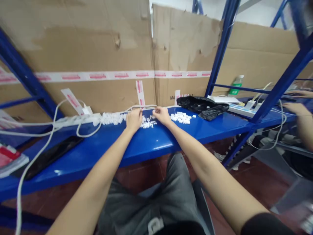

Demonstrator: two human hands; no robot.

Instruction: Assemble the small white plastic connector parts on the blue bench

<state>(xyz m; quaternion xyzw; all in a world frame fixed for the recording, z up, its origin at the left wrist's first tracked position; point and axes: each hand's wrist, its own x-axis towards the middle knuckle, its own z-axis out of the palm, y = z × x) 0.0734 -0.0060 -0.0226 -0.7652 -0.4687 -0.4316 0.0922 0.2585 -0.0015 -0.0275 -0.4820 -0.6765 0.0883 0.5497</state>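
Both my hands are over the blue shelf, among small white pieces that look like plastic parts. My left hand [134, 120] is closed, fingers curled at the edge of the left pile of white pieces [112, 118]; what its fingertips hold is hidden. With thumb and finger, my right hand [162, 115] pinches a small white piece [154, 111]. Between and below the hands lies a middle pile of smaller white pieces [148, 124]. To the right of my right hand is another pile of white blocks [181, 117].
A black plastic bag [202, 106] lies right of the piles. A white power strip [69, 121] and cables [51, 137] run along the left. A dark flat item [52, 156] rests at front left. Cardboard [97, 42] stands behind. Another person's arm [303, 122] is at far right.
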